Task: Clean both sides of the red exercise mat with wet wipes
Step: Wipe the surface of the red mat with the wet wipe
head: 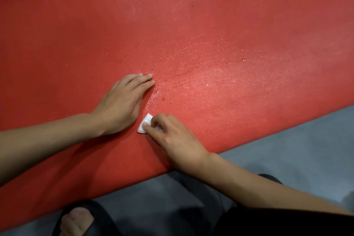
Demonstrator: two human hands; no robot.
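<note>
The red exercise mat (210, 34) lies flat on a grey floor (297, 149) and runs as a broad band from the lower left of the frame to the upper right, filling most of the view; its near long edge slants from the lower left up to the right edge. The surface right of centre shines with wet streaks and small droplets that curve across it, while the left part looks dull and dry.

The left hand (120, 105) rests palm down on the mat just left of centre; its fingers (147, 80) are straight and held close together, pointing to the upper right, and they grip nothing. The right hand (172, 138) comes in from the lower right, its forearm crossing the near edge of the mat; its fingers are curled and bunched on a small folded white wet wipe (144, 125), pressing it against the mat; only the left part of the wipe shows beyond the fingertips. The wipe lies just beside the heel of the left hand, near the mat's near edge, at the lower end of the wet patch.

At the bottom of the frame, on the floor below the mat, a foot in a black sandal (76, 220) shows at lower left; dark clothing fills the lower right corner.
</note>
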